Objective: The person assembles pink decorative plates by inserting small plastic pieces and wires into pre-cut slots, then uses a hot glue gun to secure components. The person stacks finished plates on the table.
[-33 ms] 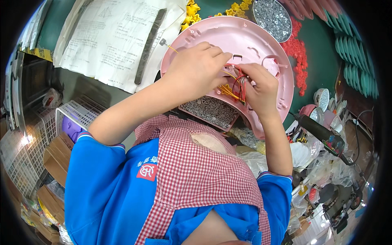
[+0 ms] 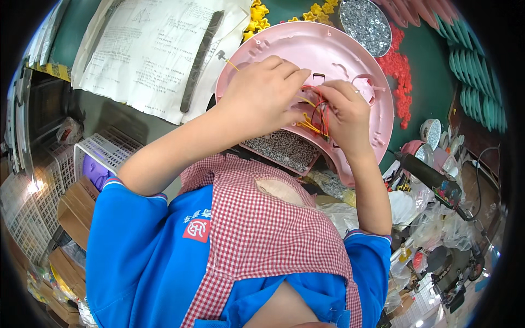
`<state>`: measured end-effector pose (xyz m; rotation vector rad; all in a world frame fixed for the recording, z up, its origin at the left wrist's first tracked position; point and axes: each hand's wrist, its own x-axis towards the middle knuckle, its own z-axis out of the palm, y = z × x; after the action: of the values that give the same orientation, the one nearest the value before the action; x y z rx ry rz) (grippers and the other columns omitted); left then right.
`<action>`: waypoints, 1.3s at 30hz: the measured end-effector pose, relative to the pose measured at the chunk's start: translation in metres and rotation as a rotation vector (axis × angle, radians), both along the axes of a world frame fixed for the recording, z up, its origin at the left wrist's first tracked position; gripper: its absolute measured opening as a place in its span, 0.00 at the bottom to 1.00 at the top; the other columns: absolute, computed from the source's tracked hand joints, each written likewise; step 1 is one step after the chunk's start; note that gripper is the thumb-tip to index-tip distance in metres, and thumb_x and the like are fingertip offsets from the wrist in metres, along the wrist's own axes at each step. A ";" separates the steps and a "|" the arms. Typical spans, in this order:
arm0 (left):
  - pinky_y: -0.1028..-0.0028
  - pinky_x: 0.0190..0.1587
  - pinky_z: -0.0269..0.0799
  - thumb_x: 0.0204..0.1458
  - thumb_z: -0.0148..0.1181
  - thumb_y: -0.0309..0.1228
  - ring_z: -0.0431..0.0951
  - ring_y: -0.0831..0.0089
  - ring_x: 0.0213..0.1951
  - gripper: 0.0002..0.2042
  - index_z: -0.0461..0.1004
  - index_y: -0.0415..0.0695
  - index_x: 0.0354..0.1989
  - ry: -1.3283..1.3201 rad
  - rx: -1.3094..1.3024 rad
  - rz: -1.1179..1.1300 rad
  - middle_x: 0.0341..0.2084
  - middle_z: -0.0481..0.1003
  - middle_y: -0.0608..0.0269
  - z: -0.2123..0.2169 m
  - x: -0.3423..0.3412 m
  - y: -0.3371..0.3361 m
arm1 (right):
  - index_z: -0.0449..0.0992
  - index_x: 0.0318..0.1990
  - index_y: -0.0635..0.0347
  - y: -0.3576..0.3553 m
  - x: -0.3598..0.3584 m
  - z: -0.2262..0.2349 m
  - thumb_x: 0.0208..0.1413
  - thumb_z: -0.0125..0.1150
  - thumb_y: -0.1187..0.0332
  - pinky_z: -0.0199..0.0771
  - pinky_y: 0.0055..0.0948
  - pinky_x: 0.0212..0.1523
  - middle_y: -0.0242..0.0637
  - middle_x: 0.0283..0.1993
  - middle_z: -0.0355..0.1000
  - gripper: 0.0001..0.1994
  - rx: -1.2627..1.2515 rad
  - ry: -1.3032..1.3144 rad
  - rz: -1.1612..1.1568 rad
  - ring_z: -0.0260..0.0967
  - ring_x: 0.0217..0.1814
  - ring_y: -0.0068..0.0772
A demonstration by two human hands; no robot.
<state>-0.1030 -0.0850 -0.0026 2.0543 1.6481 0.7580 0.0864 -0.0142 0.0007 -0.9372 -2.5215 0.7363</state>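
A curved pink plastic shell (image 2: 298,41), with posts and slots inside, lies before me with both hands over it. My left hand (image 2: 262,98) is closed on a yellow wire (image 2: 233,65). That wire runs out past the knuckles to a small grey connector (image 2: 221,55). Close by on the right, my right hand (image 2: 350,112) pinches thin red wires (image 2: 325,109), its thumb and index finger pressed together. Below the fingertips, a loose bundle of yellow wires (image 2: 309,126) hangs with red and black ones. The wire ends between the hands are too small to make out.
Behind the shell are a metal bowl (image 2: 365,24) of small clear parts, red pieces (image 2: 401,76) and yellow star-shaped pieces (image 2: 258,21). Printed sheets (image 2: 147,60) with a dark strip (image 2: 201,63) lie left. A tray (image 2: 284,150) of screws stands near; a power screwdriver (image 2: 429,175) is right.
My right hand has shifted slightly upward, and the red wires and yellow bundle have moved a little with it. My left hand has barely moved.
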 end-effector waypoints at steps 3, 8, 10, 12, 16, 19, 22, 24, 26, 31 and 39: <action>0.63 0.56 0.65 0.30 0.72 0.47 0.68 0.57 0.54 0.39 0.67 0.38 0.52 0.062 -0.012 -0.027 0.50 0.68 0.53 -0.002 0.002 -0.011 | 0.77 0.30 0.57 0.004 -0.005 -0.005 0.36 0.59 0.79 0.71 0.34 0.31 0.33 0.28 0.69 0.10 0.197 -0.078 0.088 0.68 0.32 0.37; 0.62 0.58 0.63 0.29 0.73 0.50 0.66 0.56 0.57 0.43 0.66 0.37 0.54 0.070 -0.019 -0.022 0.54 0.65 0.52 -0.008 0.003 -0.015 | 0.76 0.29 0.59 0.010 -0.012 -0.002 0.36 0.58 0.79 0.73 0.33 0.32 0.34 0.29 0.69 0.09 0.199 -0.140 0.174 0.68 0.34 0.37; 0.62 0.58 0.63 0.29 0.73 0.50 0.66 0.56 0.56 0.43 0.66 0.37 0.54 0.067 -0.012 -0.021 0.54 0.65 0.52 -0.009 0.003 -0.015 | 0.75 0.29 0.59 0.010 -0.013 -0.002 0.36 0.57 0.78 0.73 0.33 0.33 0.34 0.29 0.69 0.08 0.200 -0.167 0.200 0.68 0.34 0.37; 0.62 0.58 0.63 0.28 0.73 0.50 0.66 0.56 0.56 0.43 0.66 0.37 0.53 0.065 -0.016 -0.021 0.54 0.66 0.52 -0.009 0.004 -0.014 | 0.75 0.28 0.59 0.014 -0.014 -0.005 0.37 0.57 0.78 0.73 0.33 0.34 0.35 0.29 0.69 0.08 0.208 -0.161 0.202 0.68 0.34 0.37; 0.62 0.58 0.63 0.28 0.73 0.49 0.66 0.56 0.56 0.42 0.66 0.37 0.53 0.031 -0.012 -0.042 0.53 0.67 0.52 -0.007 0.003 -0.013 | 0.76 0.31 0.60 0.018 -0.012 -0.002 0.36 0.58 0.78 0.73 0.34 0.37 0.36 0.31 0.70 0.10 0.118 -0.144 0.224 0.69 0.36 0.37; 0.63 0.57 0.64 0.28 0.73 0.48 0.67 0.56 0.55 0.42 0.66 0.36 0.53 0.047 0.038 -0.029 0.52 0.67 0.51 -0.010 0.000 -0.016 | 0.76 0.36 0.59 0.029 0.004 0.016 0.36 0.60 0.78 0.71 0.35 0.40 0.37 0.35 0.71 0.14 0.113 -0.005 0.173 0.70 0.39 0.40; 0.64 0.55 0.65 0.28 0.73 0.47 0.67 0.57 0.54 0.40 0.68 0.38 0.51 0.027 0.034 -0.009 0.52 0.67 0.53 0.002 0.011 -0.011 | 0.76 0.36 0.58 0.037 0.025 0.017 0.35 0.60 0.78 0.71 0.35 0.40 0.36 0.34 0.71 0.15 0.330 -0.197 0.167 0.70 0.38 0.39; 0.64 0.54 0.66 0.27 0.73 0.46 0.67 0.58 0.54 0.38 0.69 0.39 0.50 0.046 -0.041 -0.066 0.51 0.68 0.55 0.005 0.017 -0.007 | 0.76 0.37 0.56 0.032 0.021 0.013 0.35 0.60 0.78 0.71 0.34 0.38 0.34 0.34 0.70 0.16 0.321 -0.180 0.163 0.69 0.37 0.37; 0.64 0.54 0.67 0.27 0.73 0.45 0.68 0.58 0.53 0.36 0.70 0.40 0.48 0.046 -0.054 -0.089 0.50 0.69 0.56 0.004 0.019 -0.005 | 0.76 0.37 0.56 0.025 0.012 0.011 0.35 0.59 0.78 0.70 0.33 0.37 0.32 0.33 0.70 0.16 0.306 -0.128 0.127 0.69 0.37 0.35; 0.65 0.53 0.68 0.26 0.73 0.41 0.70 0.59 0.51 0.35 0.70 0.42 0.47 -0.094 0.019 -0.081 0.47 0.71 0.58 -0.004 0.018 -0.006 | 0.75 0.35 0.55 0.037 0.001 0.000 0.35 0.62 0.74 0.71 0.30 0.35 0.30 0.30 0.69 0.14 0.398 -0.074 0.344 0.69 0.33 0.33; 0.66 0.52 0.69 0.26 0.73 0.42 0.71 0.61 0.50 0.35 0.69 0.44 0.49 -0.005 0.045 -0.018 0.48 0.71 0.60 -0.003 0.017 -0.008 | 0.76 0.33 0.57 0.015 0.026 0.005 0.38 0.62 0.75 0.72 0.32 0.34 0.34 0.30 0.74 0.10 0.240 -0.116 0.051 0.71 0.33 0.35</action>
<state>-0.0857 -0.0927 -0.0051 2.0927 1.6217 0.8005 0.1128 0.0007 0.0059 -0.8565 -2.6684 0.3910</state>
